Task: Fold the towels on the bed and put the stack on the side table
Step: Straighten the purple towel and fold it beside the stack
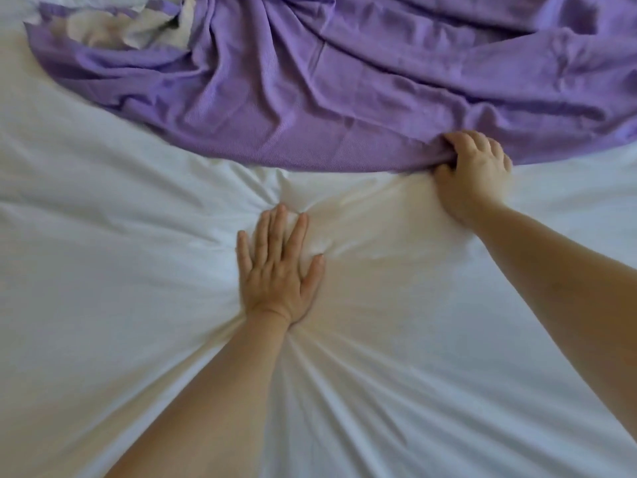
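A large purple towel (310, 84) lies crumpled across the far half of the white bed (103, 270). My right hand (472, 170) grips its near edge, with the fingers curled into the bunched cloth. My left hand (279, 270) presses flat on the white sheet, fingers straight and spread, a little short of the purple towel's edge. A pale, whitish towel (113, 29) lies bunched at the far left, partly under the purple one.
The white sheet is creased in folds that fan out from under my left palm. It fills the whole near part of the view. No side table shows in this view.
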### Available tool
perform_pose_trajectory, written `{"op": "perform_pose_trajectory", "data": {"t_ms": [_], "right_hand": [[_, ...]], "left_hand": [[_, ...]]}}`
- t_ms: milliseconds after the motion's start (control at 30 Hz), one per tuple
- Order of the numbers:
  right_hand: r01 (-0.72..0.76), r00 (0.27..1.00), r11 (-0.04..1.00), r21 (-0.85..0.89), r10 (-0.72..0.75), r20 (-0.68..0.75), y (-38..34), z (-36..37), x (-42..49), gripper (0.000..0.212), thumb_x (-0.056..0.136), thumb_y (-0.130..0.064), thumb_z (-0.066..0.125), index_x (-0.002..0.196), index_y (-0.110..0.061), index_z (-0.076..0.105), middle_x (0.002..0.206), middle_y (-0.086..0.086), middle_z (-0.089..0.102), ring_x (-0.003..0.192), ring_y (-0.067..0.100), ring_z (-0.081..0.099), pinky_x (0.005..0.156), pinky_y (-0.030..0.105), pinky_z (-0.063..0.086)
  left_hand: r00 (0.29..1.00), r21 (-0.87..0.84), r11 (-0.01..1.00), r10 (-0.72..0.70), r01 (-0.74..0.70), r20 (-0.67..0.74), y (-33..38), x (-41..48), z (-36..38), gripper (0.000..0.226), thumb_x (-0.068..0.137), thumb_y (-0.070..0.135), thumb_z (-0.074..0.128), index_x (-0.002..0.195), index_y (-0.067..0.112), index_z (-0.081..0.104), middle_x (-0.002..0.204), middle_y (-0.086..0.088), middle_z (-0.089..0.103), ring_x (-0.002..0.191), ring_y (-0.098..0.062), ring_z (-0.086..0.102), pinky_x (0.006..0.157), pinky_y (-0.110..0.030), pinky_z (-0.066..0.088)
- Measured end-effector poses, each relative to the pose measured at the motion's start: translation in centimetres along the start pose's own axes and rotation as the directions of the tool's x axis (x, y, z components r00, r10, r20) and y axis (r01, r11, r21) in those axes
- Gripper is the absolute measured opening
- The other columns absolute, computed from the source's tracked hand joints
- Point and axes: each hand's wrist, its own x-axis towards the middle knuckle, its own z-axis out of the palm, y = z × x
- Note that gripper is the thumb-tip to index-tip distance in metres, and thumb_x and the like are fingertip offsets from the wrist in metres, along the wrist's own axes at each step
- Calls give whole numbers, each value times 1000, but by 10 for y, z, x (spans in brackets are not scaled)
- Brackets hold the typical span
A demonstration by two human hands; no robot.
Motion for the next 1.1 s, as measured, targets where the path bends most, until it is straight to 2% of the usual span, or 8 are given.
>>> {"op": "perform_pose_trajectory", "data": {"t_ms": [133, 367, 567, 767, 867, 933, 1000, 1100], "right_hand": [[2, 999, 1000, 1, -2, -36, 3, -2, 6, 30, 87, -8, 46, 111, -7, 63, 115, 19, 58, 111, 38, 47, 88, 42, 37], [108, 994, 993, 40, -109, 26, 12, -35, -71, 18, 88, -7, 54, 100, -4, 67, 102, 18, 62, 99, 38, 53, 79, 40, 41], [105, 982, 982, 157, -127, 138, 12, -82, -179, 8, 87, -10, 61, 85, -5, 67, 86, 12, 62, 87, 36, 56, 71, 39, 41], [170, 953, 919, 356, -245, 176, -15, -173, -263, 19, 87, -18, 66, 72, -8, 59, 70, -4, 47, 77, 28, 51, 65, 34, 35], [253, 933, 873, 417, -334, 133, -39, -236, -276, 23, 88, -21, 65, 72, -6, 57, 67, -11, 41, 73, 18, 44, 64, 31, 35], [307, 906, 835, 457, -403, 127, -52, -281, -282, 20, 89, -20, 63, 78, -3, 61, 72, -4, 50, 75, 19, 47, 69, 34, 41], [367, 876, 798, 478, -469, 110, -61, -327, -286, 18, 90, -19, 62, 85, -2, 64, 80, 3, 56, 77, 19, 49, 71, 33, 40], [415, 864, 766, 492, -501, 52, -69, -392, -286, 15, 92, -21, 61, 91, -7, 65, 80, -4, 51, 74, 13, 46, 66, 21, 33]], "left_hand": [[1000, 3, 1000, -1, 1, -4, -2, 1, 4, 67, 89, 61, 26, 150, 33, 21, 160, 1, 15, 147, -17, 12, 118, -49, 3], [998, 22, 1000, -13, 12, 68, 4, 1, -21, 68, 89, 61, 23, 148, 30, 30, 158, -1, 24, 145, -20, 22, 117, -49, 8], [997, -394, 916, -57, 75, 55, 32, -59, -84, 72, 81, 48, 44, 127, -5, 55, 134, -25, 52, 122, -40, 53, 99, -48, 43], [971, -369, 905, 236, -213, 19, 59, -118, -186, 87, 70, 40, 79, 143, 13, 41, 145, -18, 41, 127, -35, 47, 98, -46, 43], [940, -423, 845, 339, -327, -49, 83, -125, -252, 63, 77, 36, 76, 133, 15, 55, 135, -10, 55, 116, -30, 57, 93, -43, 48], [923, -478, 793, 361, -378, -132, 95, -129, -297, 29, 86, 26, 67, 112, 12, 68, 108, -3, 70, 96, -24, 66, 82, -38, 53], [936, -505, 788, 297, -352, -188, 102, -135, -344, 12, 90, 15, 61, 97, 13, 70, 89, 0, 71, 81, -22, 66, 71, -33, 51], [938, -533, 791, 144, -301, -316, 108, -144, -412, 10, 93, 12, 58, 96, 9, 68, 87, -2, 69, 78, -18, 62, 71, -27, 44]]}}
